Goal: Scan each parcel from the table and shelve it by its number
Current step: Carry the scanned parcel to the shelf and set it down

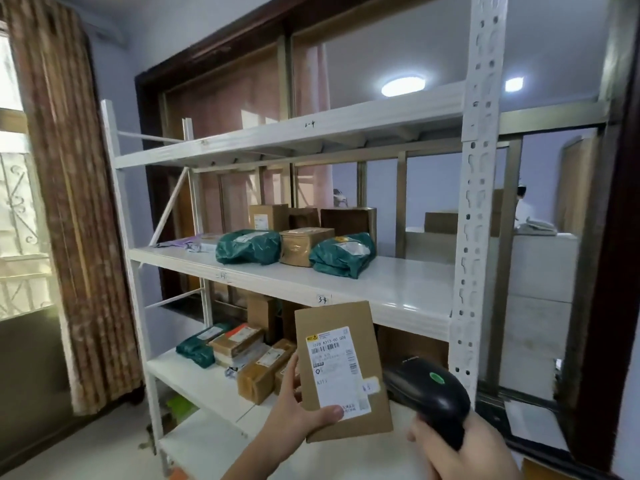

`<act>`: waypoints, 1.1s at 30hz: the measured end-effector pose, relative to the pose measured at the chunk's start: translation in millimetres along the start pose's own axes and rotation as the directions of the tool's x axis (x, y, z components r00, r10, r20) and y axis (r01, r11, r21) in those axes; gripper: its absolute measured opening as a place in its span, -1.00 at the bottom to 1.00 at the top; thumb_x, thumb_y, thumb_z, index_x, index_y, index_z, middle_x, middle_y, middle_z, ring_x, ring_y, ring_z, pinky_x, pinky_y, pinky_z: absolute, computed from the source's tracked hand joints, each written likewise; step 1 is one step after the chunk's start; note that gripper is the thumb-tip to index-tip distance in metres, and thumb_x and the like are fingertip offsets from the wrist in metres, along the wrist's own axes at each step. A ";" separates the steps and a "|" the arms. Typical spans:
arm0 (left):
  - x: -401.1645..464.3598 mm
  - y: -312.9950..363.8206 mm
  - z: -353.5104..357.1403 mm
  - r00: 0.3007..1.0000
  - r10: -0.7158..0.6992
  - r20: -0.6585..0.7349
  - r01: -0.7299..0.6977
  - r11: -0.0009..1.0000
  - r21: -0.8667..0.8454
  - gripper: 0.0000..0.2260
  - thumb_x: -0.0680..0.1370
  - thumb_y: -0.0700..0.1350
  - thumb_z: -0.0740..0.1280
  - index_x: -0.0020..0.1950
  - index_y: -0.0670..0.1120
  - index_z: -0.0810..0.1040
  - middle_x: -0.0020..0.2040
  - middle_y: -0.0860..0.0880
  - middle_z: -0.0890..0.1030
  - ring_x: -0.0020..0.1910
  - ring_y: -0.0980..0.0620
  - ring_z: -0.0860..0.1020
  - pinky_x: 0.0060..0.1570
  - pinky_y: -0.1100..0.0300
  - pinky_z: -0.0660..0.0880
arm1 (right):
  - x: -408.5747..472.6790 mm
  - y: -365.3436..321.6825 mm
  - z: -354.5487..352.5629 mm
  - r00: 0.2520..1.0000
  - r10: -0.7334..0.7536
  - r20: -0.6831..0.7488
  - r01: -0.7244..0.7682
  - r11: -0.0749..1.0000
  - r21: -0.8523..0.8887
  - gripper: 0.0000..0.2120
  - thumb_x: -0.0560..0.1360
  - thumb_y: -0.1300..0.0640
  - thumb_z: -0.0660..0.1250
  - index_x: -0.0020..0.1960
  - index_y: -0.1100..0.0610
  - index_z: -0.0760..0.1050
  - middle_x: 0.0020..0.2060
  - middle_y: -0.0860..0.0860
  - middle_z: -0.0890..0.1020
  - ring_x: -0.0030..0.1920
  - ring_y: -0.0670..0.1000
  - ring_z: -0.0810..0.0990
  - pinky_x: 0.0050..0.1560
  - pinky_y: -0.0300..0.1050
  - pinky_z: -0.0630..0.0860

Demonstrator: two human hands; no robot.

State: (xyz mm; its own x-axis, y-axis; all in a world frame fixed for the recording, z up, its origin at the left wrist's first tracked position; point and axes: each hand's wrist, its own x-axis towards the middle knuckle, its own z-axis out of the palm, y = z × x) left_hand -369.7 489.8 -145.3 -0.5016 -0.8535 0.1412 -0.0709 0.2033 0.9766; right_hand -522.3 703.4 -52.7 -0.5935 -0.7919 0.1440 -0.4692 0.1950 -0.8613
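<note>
A white metal rack [478,188] with perforated uprights and smooth glossy boards filled most of the view. To the rack's left hung a long brown curtain [65,188] in heavy vertical folds. On the rack's middle board [398,289], whose front edge bore a small handwritten tag reading 34, sat two crinkled teal plastic bags [247,245], soft and lumpy, with a small taped cardboard cube [304,245] between them and taller brown cartons [348,220] behind. The board below held a cluster of flat rectangular boxes [258,368] wrapped in shiny tape, plus another teal bag [199,348].

In front of the rack's lower boards, the parcel [341,372] was held upright and slightly tilted: a flat, matte brown cardboard rectangle with a white printed label carrying barcodes, and a small pale sticker at the label's right edge. The left hand [298,414] pinched it at the lower left corner, thumb pressed flat across the label's bottom, fingers curled behind the left edge.

Just right of the parcel, nearly touching its edge, was the scanner [429,393], a rounded, glossy black plastic body with a green oval button on top. The right hand [460,448] gripped its handle from below, fingers wrapped round it.
</note>
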 end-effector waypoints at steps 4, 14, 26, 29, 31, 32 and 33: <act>49.5 7.0 -26.3 0.997 0.046 0.057 -0.046 0.999 0.012 0.19 0.16 0.18 0.77 0.57 0.37 0.06 0.42 0.21 0.49 0.40 0.11 0.48 0.47 -0.09 0.45 | 35.6 -27.7 6.4 0.999 -0.039 0.009 0.038 0.997 0.062 -0.91 0.46 0.12 0.49 -0.09 0.00 0.59 -0.48 0.07 0.64 -0.47 -0.09 0.62 -0.39 -0.34 0.48; 133.3 61.5 -74.7 0.975 0.183 0.126 -0.168 0.979 -0.117 0.13 0.15 0.21 0.76 0.56 0.38 0.15 0.37 0.14 0.60 0.34 0.04 0.59 0.37 -0.10 0.54 | 78.0 -104.0 43.0 0.998 -0.048 -0.045 0.049 0.999 0.018 -0.90 0.51 0.04 0.40 -0.09 0.07 0.60 -0.47 0.12 0.65 -0.42 0.04 0.65 -0.17 0.01 0.63; 217.8 106.8 -63.4 0.860 0.337 0.384 -0.331 0.940 -0.083 0.25 0.16 0.29 0.72 0.62 0.36 -0.04 0.54 0.24 0.37 0.52 0.09 0.36 0.55 -0.17 0.33 | 82.2 -140.5 84.8 0.952 0.052 -0.302 -0.055 0.998 -0.002 -0.95 0.51 0.09 0.42 -0.04 0.04 0.61 -0.37 0.07 0.70 -0.36 -0.02 0.68 -0.36 -0.37 0.52; 233.5 109.1 -53.9 0.832 0.335 0.443 -0.356 0.934 -0.036 0.25 0.20 0.26 0.72 0.62 0.37 -0.09 0.57 0.24 0.34 0.54 0.11 0.33 0.58 -0.16 0.28 | 86.0 -147.8 90.4 0.937 0.074 -0.341 -0.075 0.997 0.011 -0.93 0.50 0.10 0.43 -0.01 0.01 0.61 -0.33 0.08 0.71 -0.33 -0.04 0.69 -0.27 -0.28 0.57; 241.9 110.7 -45.7 0.821 0.330 0.466 -0.359 0.933 -0.027 0.25 0.24 0.20 0.73 0.63 0.34 -0.12 0.55 0.27 0.33 0.47 0.17 0.33 0.57 -0.07 0.27 | 91.3 -149.3 94.1 0.926 0.090 -0.367 -0.094 0.996 0.008 -0.91 0.49 0.12 0.45 -0.01 0.01 0.60 -0.27 0.02 0.71 -0.24 -0.10 0.67 -0.07 -0.28 0.56; 245.6 111.1 -41.2 0.818 0.331 0.470 -0.362 0.932 -0.026 0.24 0.26 0.17 0.73 0.64 0.32 -0.13 0.50 0.30 0.33 0.43 0.20 0.32 0.54 -0.04 0.27 | 93.6 -149.0 95.1 0.921 0.100 -0.376 -0.107 0.994 0.002 -0.89 0.49 0.13 0.46 0.00 0.02 0.60 -0.20 -0.02 0.70 -0.14 -0.12 0.65 0.09 -0.26 0.52; 248.8 111.1 -36.6 0.818 0.330 0.471 -0.363 0.932 -0.022 0.24 0.27 0.14 0.73 0.63 0.31 -0.13 0.45 0.33 0.33 0.40 0.23 0.31 0.53 -0.02 0.28 | 94.5 -149.0 95.4 0.916 0.108 -0.386 -0.114 0.993 0.007 -0.87 0.49 0.15 0.46 0.02 0.01 0.59 -0.13 -0.04 0.69 -0.06 -0.13 0.62 0.18 -0.24 0.45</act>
State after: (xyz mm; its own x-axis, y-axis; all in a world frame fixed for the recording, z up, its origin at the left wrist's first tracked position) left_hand -470.8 282.4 4.3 -0.8401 -0.4050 0.3608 0.1348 0.4884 0.8622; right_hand -446.1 544.3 42.8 -0.8470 -0.4808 0.2269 -0.3935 0.2799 -0.8757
